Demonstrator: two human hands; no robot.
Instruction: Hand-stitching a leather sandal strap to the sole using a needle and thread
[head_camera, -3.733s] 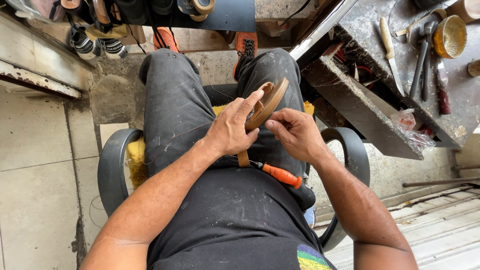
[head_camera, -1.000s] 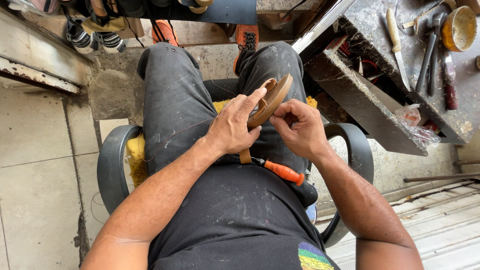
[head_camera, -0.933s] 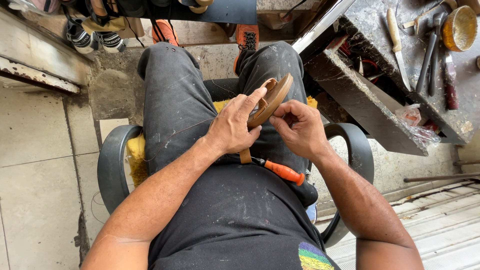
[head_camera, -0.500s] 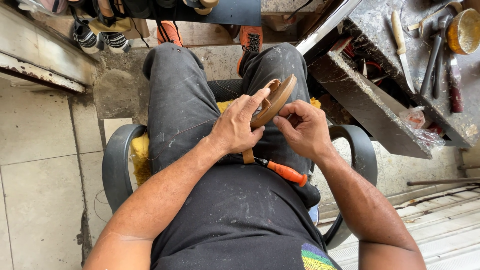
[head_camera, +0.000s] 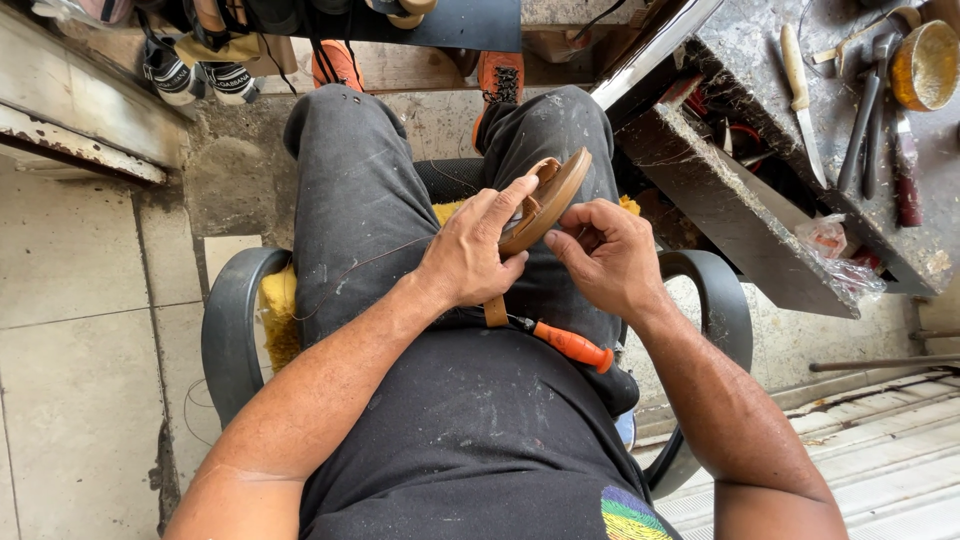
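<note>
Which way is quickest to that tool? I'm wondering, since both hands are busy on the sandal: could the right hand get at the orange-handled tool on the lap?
Probably yes. The orange-handled tool lies uncovered on the lap, just below the right hand; nothing lies between them. The hand would first have to release the tan sandal.

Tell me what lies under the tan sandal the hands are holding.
Under the tan sandal are the lap's dark trousers, a tan strap end and an orange-handled tool. The left hand and right hand cover the sandal's lower end and the tool's tip.
</note>
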